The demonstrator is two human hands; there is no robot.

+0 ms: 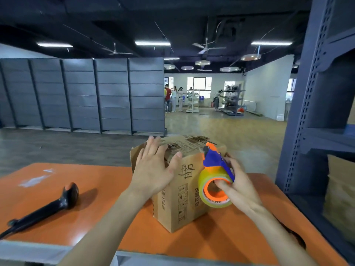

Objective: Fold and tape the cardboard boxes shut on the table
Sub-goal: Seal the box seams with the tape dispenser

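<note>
A brown cardboard box (180,200) with printed characters stands on the orange table (92,214), its top flaps folded down. My left hand (153,167) lies flat with straight fingers on the box's top left flap. My right hand (236,185) grips a tape dispenser (215,173), blue and orange with a yellowish roll, thumb inside the roll's orange core. The dispenser's head touches the box's near right top edge.
A black handheld scanner (57,204) with its cable lies on the table's left. A scrap of clear tape (36,179) sticks to the table's far left. Dark metal shelving (318,120) stands close on the right, with cardboard (340,191) in it.
</note>
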